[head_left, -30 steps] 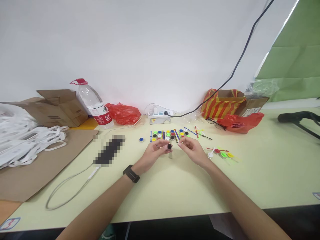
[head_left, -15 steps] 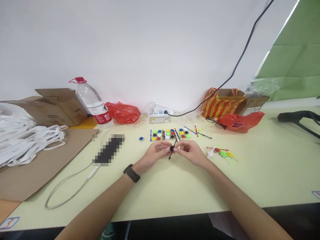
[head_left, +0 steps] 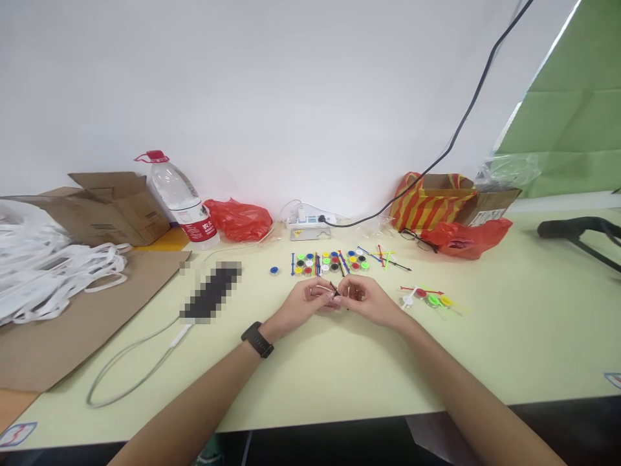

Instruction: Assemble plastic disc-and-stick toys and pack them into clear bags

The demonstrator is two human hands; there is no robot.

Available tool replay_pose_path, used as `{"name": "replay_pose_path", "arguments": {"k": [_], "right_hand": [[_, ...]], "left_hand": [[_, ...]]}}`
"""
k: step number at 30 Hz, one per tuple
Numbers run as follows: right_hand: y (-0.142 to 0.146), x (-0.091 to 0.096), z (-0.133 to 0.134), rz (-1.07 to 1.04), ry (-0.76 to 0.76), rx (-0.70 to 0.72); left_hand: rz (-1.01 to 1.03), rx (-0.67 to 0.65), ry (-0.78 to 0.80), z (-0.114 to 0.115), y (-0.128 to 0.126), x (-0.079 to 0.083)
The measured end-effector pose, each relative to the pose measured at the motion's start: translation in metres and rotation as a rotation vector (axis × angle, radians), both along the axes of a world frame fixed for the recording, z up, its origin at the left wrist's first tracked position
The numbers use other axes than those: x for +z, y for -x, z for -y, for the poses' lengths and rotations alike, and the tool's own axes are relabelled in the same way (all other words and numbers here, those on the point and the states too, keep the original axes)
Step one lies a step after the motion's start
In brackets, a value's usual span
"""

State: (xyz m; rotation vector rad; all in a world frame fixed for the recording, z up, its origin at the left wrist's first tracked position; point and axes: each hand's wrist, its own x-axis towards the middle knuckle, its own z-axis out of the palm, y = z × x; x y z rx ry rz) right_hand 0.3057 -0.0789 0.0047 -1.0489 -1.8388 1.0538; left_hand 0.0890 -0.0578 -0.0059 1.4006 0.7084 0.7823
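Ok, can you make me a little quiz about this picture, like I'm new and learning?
1. True or false: the two hands are far apart.
2. Which arm wears the black watch? a) right b) left c) neither
3. Fill in the colour: the lone disc to the left of the grouped discs has a ____ top.

Key:
1. False: the fingers of the left hand and right hand meet at a thin black piece.
2. b
3. blue
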Motion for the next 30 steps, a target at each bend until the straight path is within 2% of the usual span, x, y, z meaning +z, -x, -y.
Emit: {"name": "replay_pose_path", "arguments": {"k": [2,4,7,10,12,14,17,21,24,30], "right_hand": [[0.000,0.000,0.000,0.013,-0.009,-0.005],[-0.001,-0.001,-0.001,0.019,-0.006,-0.009],[-0.002,-0.004,-0.003,0.015,0.017,-0.039],[-0.004,-0.008,-0.006,0.017,0.031,-0.069],[-0.006,-0.010,-0.007,0.031,0.026,-0.111],[-0.009,-0.012,-0.009,0.075,0.015,-0.187],[-0.014,-0.013,-0.011,0.245,-0.004,-0.333],[-0.021,-0.010,-0.011,0.522,-0.016,-0.468],[-0.024,-0.007,-0.011,0.674,-0.005,-0.498],[-0.035,-0.003,-0.014,0.926,-0.042,-0.552]], "left_hand": [[-0.060,0.004,-0.054,0.001,0.001,0.000],[-0.181,0.083,-0.265,0.000,0.004,0.002],[-0.388,0.312,-0.686,-0.012,0.017,0.007],[-0.536,0.549,-0.891,-0.033,0.041,0.010],[-0.663,0.635,-0.931,-0.049,0.059,0.007],[-0.788,0.684,-0.905,-0.063,0.074,0.000],[-0.884,0.595,-0.849,-0.077,0.088,-0.016],[-0.928,0.467,-0.859,-0.081,0.090,-0.030],[-0.977,0.401,-0.865,-0.080,0.088,-0.031],[-0.971,0.482,-0.879,-0.076,0.085,-0.021]]}}
